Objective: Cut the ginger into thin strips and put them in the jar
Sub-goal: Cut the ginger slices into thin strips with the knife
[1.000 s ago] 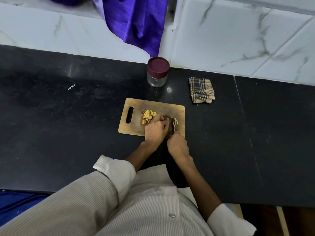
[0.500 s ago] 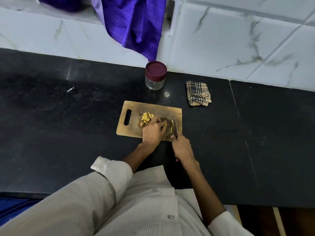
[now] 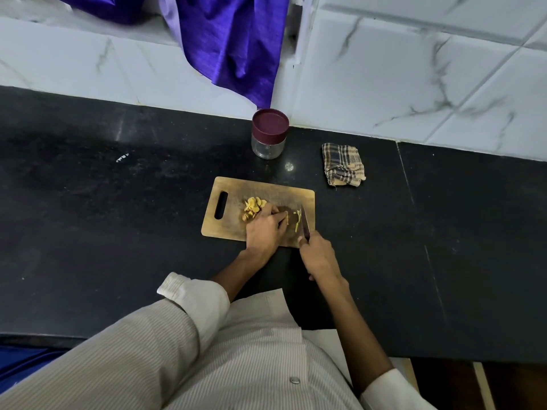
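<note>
Across the middle of the frame runs the black counter (image 3: 88,220), with a purple cloth (image 3: 233,45) hanging down the white tiled wall (image 3: 414,69) at the upper centre and a wooden cutting board (image 3: 231,229) lying just below centre. Above the board stand a lidded glass jar (image 3: 269,134) and, to its right, a folded checked rag (image 3: 343,168) (both well clear of the board). On the board the left hand (image 3: 266,229) presses curled fingers onto ginger (image 3: 291,221), a heap of yellow ginger slices (image 3: 254,207) touches its upper left side, and the right hand (image 3: 318,255) grips the handle of the knife (image 3: 305,221), blade down just right of the fingertips.
</note>
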`<move>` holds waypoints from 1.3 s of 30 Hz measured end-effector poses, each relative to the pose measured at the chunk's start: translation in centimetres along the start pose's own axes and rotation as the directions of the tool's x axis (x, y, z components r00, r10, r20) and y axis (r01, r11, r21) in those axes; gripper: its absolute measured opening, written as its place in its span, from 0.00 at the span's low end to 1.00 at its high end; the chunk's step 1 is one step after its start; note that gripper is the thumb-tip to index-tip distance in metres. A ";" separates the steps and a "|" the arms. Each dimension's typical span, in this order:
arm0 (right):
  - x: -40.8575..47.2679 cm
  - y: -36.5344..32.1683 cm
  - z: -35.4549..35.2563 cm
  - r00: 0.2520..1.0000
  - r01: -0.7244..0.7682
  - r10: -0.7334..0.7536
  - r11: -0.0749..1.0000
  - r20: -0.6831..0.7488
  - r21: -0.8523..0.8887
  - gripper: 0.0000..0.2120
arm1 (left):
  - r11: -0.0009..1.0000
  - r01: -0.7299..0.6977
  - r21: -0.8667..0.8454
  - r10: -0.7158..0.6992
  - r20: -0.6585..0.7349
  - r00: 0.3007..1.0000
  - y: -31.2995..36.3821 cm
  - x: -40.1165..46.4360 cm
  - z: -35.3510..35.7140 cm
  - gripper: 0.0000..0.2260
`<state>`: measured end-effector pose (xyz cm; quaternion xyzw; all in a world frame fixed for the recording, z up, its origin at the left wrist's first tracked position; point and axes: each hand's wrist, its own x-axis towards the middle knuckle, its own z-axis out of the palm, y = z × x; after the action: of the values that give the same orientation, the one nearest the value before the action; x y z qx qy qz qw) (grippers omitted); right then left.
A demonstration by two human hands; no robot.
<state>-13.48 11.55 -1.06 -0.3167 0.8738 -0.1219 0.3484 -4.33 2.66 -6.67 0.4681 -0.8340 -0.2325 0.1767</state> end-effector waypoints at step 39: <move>-1.2 1.7 -1.2 0.984 0.100 -0.104 0.994 -0.144 -0.032 0.14 | 0.990 -0.123 0.068 0.109 0.181 0.977 2.1 2.4 -1.1 0.18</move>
<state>-14.40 13.60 -0.31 -0.3555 0.8810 -0.1514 0.2731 -6.44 1.28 -4.43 0.4026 -0.8808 -0.2294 0.0967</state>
